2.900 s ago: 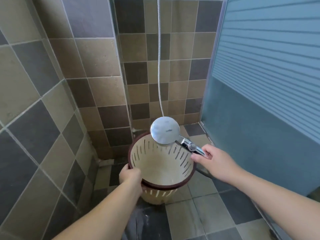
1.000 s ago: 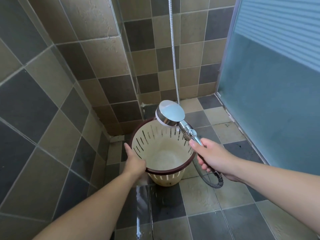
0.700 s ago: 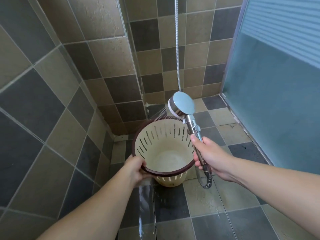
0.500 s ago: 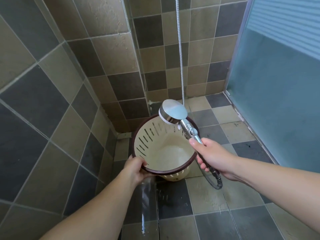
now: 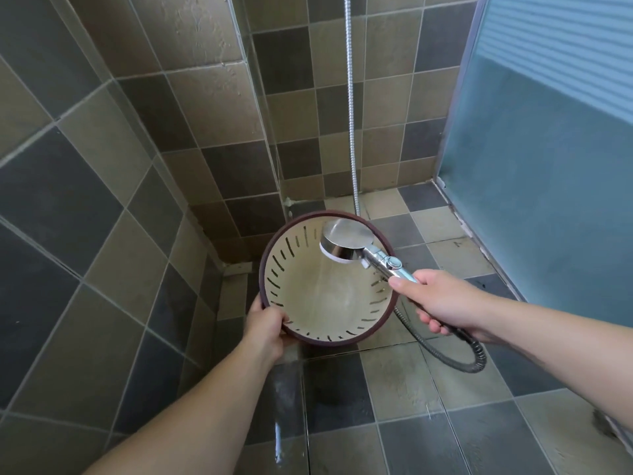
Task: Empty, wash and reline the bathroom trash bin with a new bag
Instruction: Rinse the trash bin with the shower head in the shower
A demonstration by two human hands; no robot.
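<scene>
Head view: left hand (image 5: 265, 325) grips bin (image 5: 308, 303) rim (near corner); right hand (image 5: 442, 303) grips showerhead (image 5: 346, 245).

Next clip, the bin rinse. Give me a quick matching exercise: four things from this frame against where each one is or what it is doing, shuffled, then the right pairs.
Things
1. left hand
2. right hand
3. shower head
4. hose

States
A. sprays water into the trash bin
B. grips the bin's dark rim
C. hangs down along the tiled wall
D. holds the chrome handle

Pairs: 1-B, 2-D, 3-A, 4-C
</scene>
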